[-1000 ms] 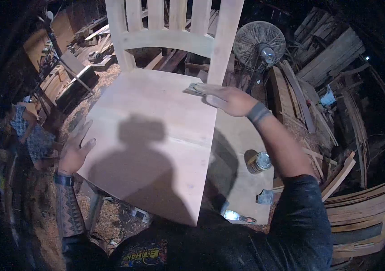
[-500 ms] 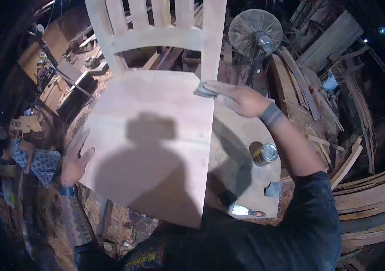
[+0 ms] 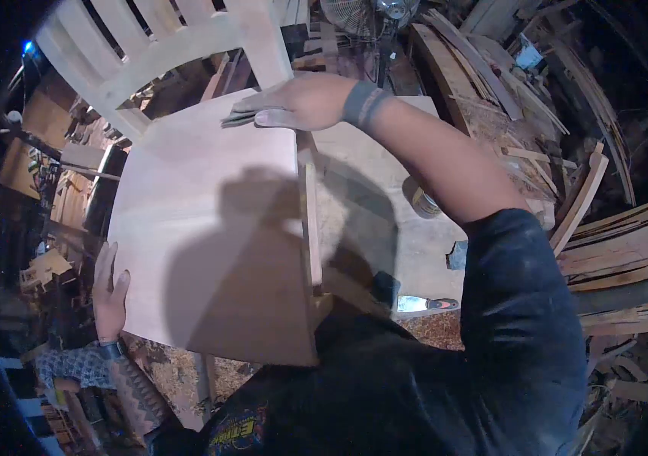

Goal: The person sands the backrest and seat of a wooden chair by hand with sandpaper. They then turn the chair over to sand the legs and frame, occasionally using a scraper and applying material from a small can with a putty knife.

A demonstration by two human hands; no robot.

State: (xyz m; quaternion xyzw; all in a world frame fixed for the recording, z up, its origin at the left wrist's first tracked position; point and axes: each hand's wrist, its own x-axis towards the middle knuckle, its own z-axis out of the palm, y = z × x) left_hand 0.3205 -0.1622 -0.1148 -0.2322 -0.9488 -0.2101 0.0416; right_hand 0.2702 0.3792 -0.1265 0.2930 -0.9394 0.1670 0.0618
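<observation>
A bare wooden chair stands before me, its broad pale seat point(image 3: 180, 175) below a slatted backrest point(image 3: 149, 57). My right hand point(image 3: 316, 100) is closed on a folded piece of sandpaper point(image 3: 242, 114), pressed to the seat's rear right corner beside the back post. At the seat's left edge rests my left hand point(image 3: 110, 300), fingers spread and holding nothing. The shadow of my head and shoulders covers much of the seat.
Right of the seat, a light board point(image 3: 347, 144) carries a can point(image 3: 424, 204) partly hidden by my forearm, a putty knife point(image 3: 424, 304) and a small grey piece point(image 3: 457, 255). A fan point(image 3: 354, 14) and stacked planks point(image 3: 620, 266) stand beyond. Another person's patterned clothing point(image 3: 69, 366) shows lower left.
My right hand has moved the sandpaper left, from the seat's right edge by the post onto its rear surface. The view has shifted, and my left hand remains on the left edge.
</observation>
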